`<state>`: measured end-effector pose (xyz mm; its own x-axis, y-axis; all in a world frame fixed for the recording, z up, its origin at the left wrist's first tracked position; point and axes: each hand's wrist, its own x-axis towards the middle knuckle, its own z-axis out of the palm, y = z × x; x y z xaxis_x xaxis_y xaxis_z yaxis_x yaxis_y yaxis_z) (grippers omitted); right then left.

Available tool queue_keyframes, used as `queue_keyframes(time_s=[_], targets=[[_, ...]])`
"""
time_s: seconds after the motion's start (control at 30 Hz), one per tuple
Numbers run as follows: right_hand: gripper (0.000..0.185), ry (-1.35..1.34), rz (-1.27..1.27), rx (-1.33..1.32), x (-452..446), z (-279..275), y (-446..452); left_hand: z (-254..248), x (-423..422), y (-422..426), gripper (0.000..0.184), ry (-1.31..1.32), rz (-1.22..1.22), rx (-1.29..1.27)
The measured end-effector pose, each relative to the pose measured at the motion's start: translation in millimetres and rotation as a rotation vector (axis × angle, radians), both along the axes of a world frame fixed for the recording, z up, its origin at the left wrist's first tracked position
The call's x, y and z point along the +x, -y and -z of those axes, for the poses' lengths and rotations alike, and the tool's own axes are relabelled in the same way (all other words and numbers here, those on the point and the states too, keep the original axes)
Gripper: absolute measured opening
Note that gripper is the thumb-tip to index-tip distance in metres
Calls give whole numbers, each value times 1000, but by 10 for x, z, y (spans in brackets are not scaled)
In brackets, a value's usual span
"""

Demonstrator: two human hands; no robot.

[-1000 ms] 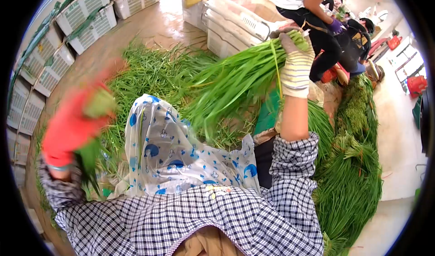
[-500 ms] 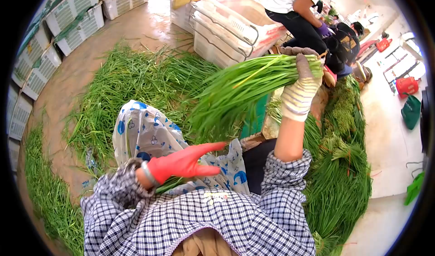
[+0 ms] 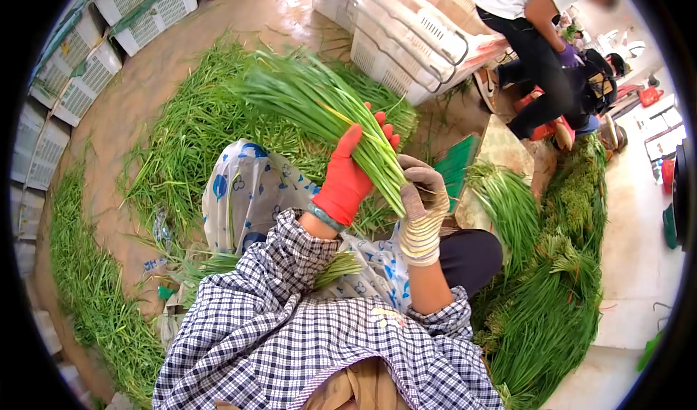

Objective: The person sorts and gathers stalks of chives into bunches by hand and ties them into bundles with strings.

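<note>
Gripping bunch of green stalks [image 3: 308, 101] in red-gloved left hand [image 3: 352, 174], near pale lower ends, with leaf tips toward upper left. Touching those ends with striped, grey-fingered right hand [image 3: 423, 210]; possibly pinching, hard to tell. Wearing checked shirt [image 3: 261, 344], with blue-patterned plastic sheet [image 3: 236, 192] over left leg. Beyond left leg, loose greens [image 3: 174, 145] on brown floor [image 3: 109, 167]. At right, thick pile of greens [image 3: 559, 315], near green board [image 3: 456, 169]. Farther up, white crates [image 3: 392, 58], with purple-gloved person [image 3: 537, 36] just beside. Along left edge, stacked crates [image 3: 80, 94].
</note>
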<state>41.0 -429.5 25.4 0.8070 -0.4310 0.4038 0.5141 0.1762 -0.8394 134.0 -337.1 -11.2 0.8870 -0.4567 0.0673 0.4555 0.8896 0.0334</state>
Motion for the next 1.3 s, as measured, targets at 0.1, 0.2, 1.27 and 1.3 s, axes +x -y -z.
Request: queue_keyframes(time_s=[0.1,0.2,1.27,1.3], targets=[[21,-417,-61,-296,81,-38,132,265,117,-82,65,39,-16,88],[20,-568,-18,-751,274,-181,96,380,120,-108,68,88,-19,216],[23,-715,-473,-251,-199,-309,1051,657,382,-358,66,10,-96,13],[32,-800,-326,-876,-121,-166,1156,650,368,-348,68,23,-99,103]])
